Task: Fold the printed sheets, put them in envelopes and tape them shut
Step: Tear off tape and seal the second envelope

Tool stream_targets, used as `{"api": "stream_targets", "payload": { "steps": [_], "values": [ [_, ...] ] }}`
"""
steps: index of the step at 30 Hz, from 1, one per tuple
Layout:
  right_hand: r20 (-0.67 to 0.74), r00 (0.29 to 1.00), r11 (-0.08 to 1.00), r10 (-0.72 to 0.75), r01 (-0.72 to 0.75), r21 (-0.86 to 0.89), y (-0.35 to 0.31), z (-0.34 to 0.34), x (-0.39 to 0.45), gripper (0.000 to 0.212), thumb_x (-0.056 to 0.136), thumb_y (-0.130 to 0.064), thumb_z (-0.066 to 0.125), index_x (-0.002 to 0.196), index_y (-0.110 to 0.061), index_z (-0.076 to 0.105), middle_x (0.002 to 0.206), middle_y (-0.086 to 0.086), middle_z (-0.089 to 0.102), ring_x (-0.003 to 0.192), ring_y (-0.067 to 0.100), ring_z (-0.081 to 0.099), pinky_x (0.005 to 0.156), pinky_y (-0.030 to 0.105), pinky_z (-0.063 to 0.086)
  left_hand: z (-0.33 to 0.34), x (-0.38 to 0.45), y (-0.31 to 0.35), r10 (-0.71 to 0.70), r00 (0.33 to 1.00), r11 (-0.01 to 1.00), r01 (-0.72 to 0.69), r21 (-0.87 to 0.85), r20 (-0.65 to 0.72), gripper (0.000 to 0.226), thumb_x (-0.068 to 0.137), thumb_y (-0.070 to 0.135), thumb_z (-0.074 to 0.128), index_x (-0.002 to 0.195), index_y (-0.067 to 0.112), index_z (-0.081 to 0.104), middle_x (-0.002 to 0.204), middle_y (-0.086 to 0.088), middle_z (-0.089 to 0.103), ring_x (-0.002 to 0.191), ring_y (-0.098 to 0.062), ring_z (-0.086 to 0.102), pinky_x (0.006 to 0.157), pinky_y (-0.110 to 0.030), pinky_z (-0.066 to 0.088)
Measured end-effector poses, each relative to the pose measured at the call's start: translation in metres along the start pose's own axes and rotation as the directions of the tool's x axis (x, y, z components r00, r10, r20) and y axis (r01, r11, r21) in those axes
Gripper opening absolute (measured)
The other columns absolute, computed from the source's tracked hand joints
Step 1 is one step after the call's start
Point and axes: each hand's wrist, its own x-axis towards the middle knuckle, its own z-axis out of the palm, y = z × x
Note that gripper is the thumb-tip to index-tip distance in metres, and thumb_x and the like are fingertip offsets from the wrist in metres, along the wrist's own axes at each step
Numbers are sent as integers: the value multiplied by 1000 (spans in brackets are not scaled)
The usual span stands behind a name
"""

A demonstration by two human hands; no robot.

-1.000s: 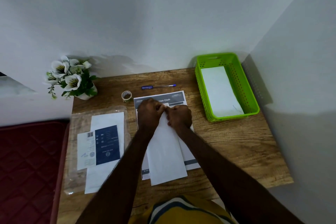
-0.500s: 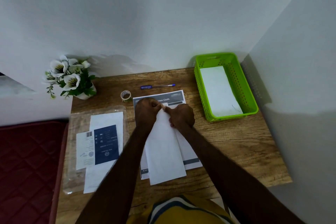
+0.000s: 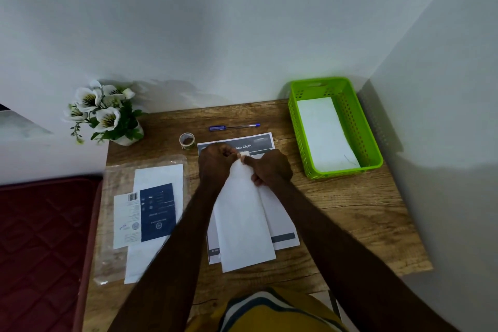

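Moved: our hands barely shift since before.
Left hand (image 3: 215,163): pinches the far end of the envelope (image 3: 244,221).
Right hand (image 3: 270,170): grips it too.
Envelope: on the sheets (image 3: 280,219), mid-table (image 3: 350,213).

Beside a brown wood-grain table (image 3: 350,213) stands a dark red quilted mattress (image 3: 40,250), while on it sit a bright green perforated basket (image 3: 374,148), a blue pen (image 3: 234,127), white envelope (image 3: 242,224) and white-petalled, green-leaved flowers (image 3: 105,113).
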Motion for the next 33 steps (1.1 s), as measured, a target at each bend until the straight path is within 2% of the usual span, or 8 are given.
{"api": "stream_targets", "payload": {
  "steps": [3, 7, 11, 14, 16, 23, 27, 33],
  "values": [
    [2, 999, 998, -35, 35, -50, 1, -1, -1, 60, 80, -70, 71, 81, -10, 74, 48, -6, 63, 37, 3, 56, 56, 23, 43, 1, 0, -1, -9, 1000, 1000, 9, 2, 1, 12, 87, 22, 80, 94, 12, 79, 94, -4, 77, 87, -15, 69, 86, -34, 56],
    [147, 988, 997, -44, 52, -52, 2, -7, 4, 52, 79, -60, 80, 68, -10, 71, 49, -4, 64, 38, 5, 57, 67, 28, 58, 3, -2, -2, -19, 1000, 1000, 19, -14, -6, 12, 86, 22, 81, 94, 14, 79, 93, -2, 77, 83, -10, 68, 80, -28, 54],
    [169, 985, 999, -36, 32, 24, 0, -15, 5, 68, 83, -73, 64, 72, -7, 76, 52, -2, 70, 40, 7, 64, 52, 21, 54, 3, -2, -2, 2, 1000, 1000, -2, -12, -27, 11, 85, 21, 82, 93, 14, 79, 91, -1, 77, 82, -10, 67, 80, -29, 54],
    [84, 996, 999, -38, 39, -20, -3, -11, 5, 73, 87, -75, 58, 87, -4, 75, 62, 1, 74, 52, 11, 70, 78, 31, 62, 4, -4, -2, 25, 999, 1000, -25, 1, -44, 10, 86, 20, 81, 93, 13, 79, 91, -2, 76, 83, -9, 64, 79, -26, 47],
    [55, 997, 999, -45, 47, -27, -2, -9, 6, 68, 87, -71, 62, 90, -3, 74, 60, 1, 73, 49, 9, 68, 83, 34, 62, 4, -5, -3, 45, 998, 999, -45, 14, -49, 9, 86, 19, 79, 93, 13, 79, 92, -3, 76, 85, -11, 64, 79, -26, 45],
    [230, 973, 998, -11, -4, 66, -1, -17, 5, 52, 84, -58, 76, 75, -6, 76, 60, 0, 74, 50, 13, 69, 47, 21, 49, 7, -11, -4, 65, 993, 998, -65, 10, -98, 7, 84, 19, 81, 89, 15, 77, 90, -1, 74, 86, -13, 64, 78, -25, 44],
    [100, 995, 998, 13, -19, 59, -7, -11, 1, 71, 84, -78, 59, 81, -9, 75, 56, -1, 72, 46, 10, 69, 63, 25, 57, 7, -12, -6, 93, 990, 996, -91, 23, -109, 9, 86, 22, 79, 90, 14, 77, 91, -2, 73, 90, -16, 63, 82, -31, 48],
    [-10, 1000, 998, -22, 21, -65, -7, -6, 0, 65, 94, -71, 52, 95, -9, 71, 56, -2, 70, 47, 6, 67, 56, 23, 38, 6, -15, -3, 91, 990, 996, -91, 2, -110, 6, 87, 19, 78, 90, 13, 77, 92, -4, 73, 89, -15, 63, 84, -36, 53]
  ]
}}
